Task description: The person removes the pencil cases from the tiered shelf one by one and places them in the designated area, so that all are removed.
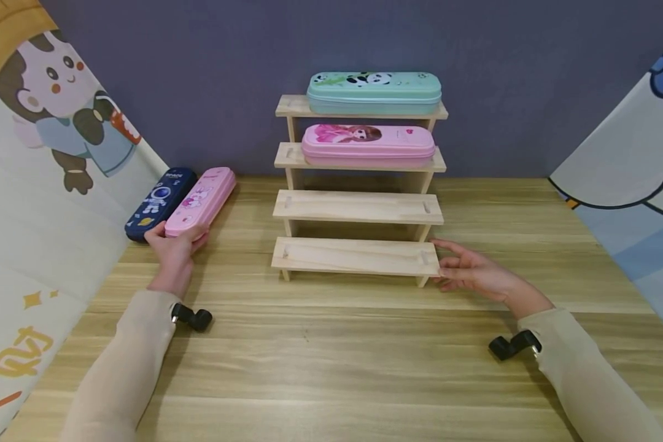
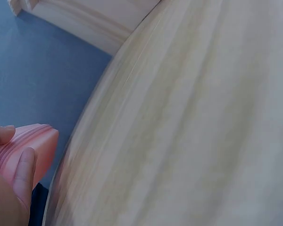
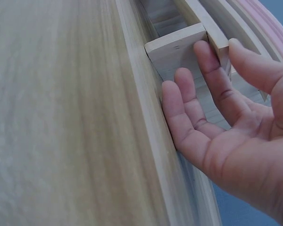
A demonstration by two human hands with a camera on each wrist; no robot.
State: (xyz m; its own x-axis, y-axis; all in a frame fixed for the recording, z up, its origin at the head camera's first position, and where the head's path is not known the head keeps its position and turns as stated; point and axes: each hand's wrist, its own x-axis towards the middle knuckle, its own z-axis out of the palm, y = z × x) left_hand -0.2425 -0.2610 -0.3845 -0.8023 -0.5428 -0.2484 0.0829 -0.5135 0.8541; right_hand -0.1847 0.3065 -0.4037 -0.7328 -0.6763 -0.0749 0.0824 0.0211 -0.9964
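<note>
At the left, a pink pencil case [image 1: 201,199] lies on the table beside a dark blue one [image 1: 160,202]. My left hand [image 1: 174,252] grips its near end; the left wrist view has my thumb and a finger of that hand [image 2: 9,188] on either side of the zipped pink end [image 2: 42,143]. A four-step wooden rack [image 1: 359,255] stands in the middle. Around the right end of its lowest board, my right hand [image 1: 472,270] has thumb and index finger; in the right wrist view this hand [image 3: 236,127] pinches the board's corner [image 3: 217,40], other fingers loosely bent.
A mint panda case [image 1: 372,92] rests on the rack's top step and a pink doll case [image 1: 367,144] on the step below. Behind the table [image 1: 331,356] rises a dark blue-grey panel [image 1: 226,73]. Printed cartoon sheets flank it at left [image 1: 44,202] and right [image 1: 635,147].
</note>
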